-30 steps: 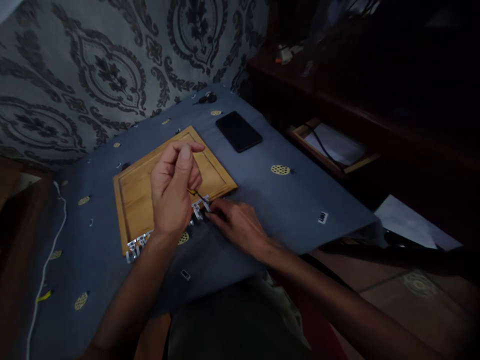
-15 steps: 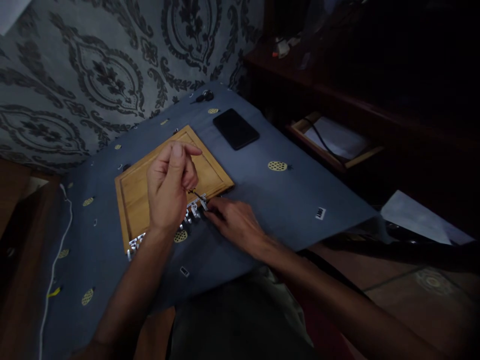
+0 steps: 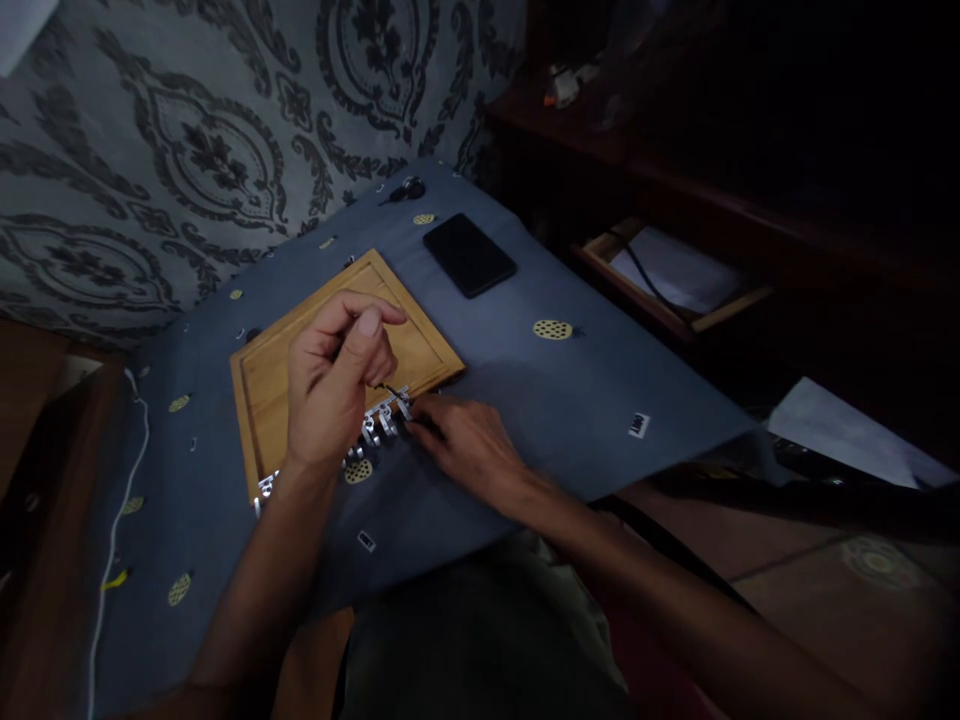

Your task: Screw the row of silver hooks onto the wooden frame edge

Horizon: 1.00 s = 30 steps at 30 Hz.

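Observation:
A framed wooden board (image 3: 420, 330) lies on the cloth-covered table. Along its near edge runs a metal strip with several shiny hooks (image 3: 385, 415). My left hand (image 3: 337, 360) is closed above the board, with the thumb on the curled index finger. From under its fingers a thin dark rod (image 3: 392, 391) slants down to the right end of the strip; its kind is unclear. My right hand (image 3: 472, 440) pinches the endmost hook (image 3: 405, 407) there, its fingertips partly out of sight. My left wrist and forearm cover the middle of the strip.
Beyond the board lie a black phone (image 3: 469, 255) and a small dark object like keys (image 3: 409, 190). A white cable (image 3: 114, 530) runs down the table's left side. An open drawer (image 3: 675, 270) with papers juts out at right. A patterned wall covering (image 3: 217, 150) rises behind.
My left hand has turned slightly, its thumb tip moving right and a little down. My right hand keeps its pinch at the strip's end. The whole view has shifted very slightly.

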{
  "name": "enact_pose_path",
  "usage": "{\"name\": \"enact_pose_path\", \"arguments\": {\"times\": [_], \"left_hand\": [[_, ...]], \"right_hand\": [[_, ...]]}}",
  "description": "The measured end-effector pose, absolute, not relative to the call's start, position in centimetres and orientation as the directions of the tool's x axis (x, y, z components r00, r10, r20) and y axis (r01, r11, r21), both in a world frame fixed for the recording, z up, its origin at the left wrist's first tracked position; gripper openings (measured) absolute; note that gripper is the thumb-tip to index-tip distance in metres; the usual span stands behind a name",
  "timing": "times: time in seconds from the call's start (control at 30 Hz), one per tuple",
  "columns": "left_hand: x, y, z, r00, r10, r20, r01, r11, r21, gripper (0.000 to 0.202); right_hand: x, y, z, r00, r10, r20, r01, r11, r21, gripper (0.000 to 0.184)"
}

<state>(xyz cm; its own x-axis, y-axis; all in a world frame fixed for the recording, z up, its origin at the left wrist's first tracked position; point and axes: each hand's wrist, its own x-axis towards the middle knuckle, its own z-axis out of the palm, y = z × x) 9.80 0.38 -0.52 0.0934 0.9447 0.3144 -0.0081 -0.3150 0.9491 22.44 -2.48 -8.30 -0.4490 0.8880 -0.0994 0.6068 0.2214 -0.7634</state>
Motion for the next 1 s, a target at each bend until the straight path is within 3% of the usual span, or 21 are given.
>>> {"name": "enact_pose_path", "arguments": {"times": [0.13,0.3,0.4,0.53,0.6,0.73,1.0], "left_hand": [[8.6,0.2,-0.9,0.117,0.939,0.324,0.076,-0.334,0.939,0.02],[5.7,-0.7,-0.5,0.266,0.908,0.324,0.353,-0.405,0.844,0.022],[4.1,-1.2,0.7,0.386,0.879,0.28,0.542,-0.462,0.702,0.03],[2.9,-1.1,2.6,0.483,0.858,0.177,0.75,-0.509,0.422,0.032],[2.7,-0.8,3.4,0.514,0.844,0.155,0.764,-0.532,0.366,0.029],[2.9,-0.1,4.5,0.53,0.834,0.151,0.74,-0.542,0.398,0.023],[3.5,0.4,4.8,0.534,0.828,0.173,0.784,-0.561,0.265,0.038]], "right_hand": [[22.4,-2.5,-8.4,-0.446,0.89,-0.095,0.602,0.219,-0.768,0.011],[22.3,-2.5,-8.6,-0.439,0.894,-0.09,0.594,0.214,-0.775,0.011],[22.3,-2.5,-8.8,-0.431,0.9,-0.06,0.569,0.219,-0.793,0.012],[22.3,-2.6,-9.0,-0.431,0.901,-0.046,0.552,0.223,-0.804,0.012],[22.3,-2.5,-8.9,-0.432,0.9,-0.054,0.559,0.22,-0.8,0.013],[22.3,-2.5,-8.8,-0.439,0.895,-0.073,0.573,0.217,-0.79,0.012],[22.2,-2.5,-9.0,-0.428,0.902,-0.06,0.581,0.224,-0.782,0.01]]}}
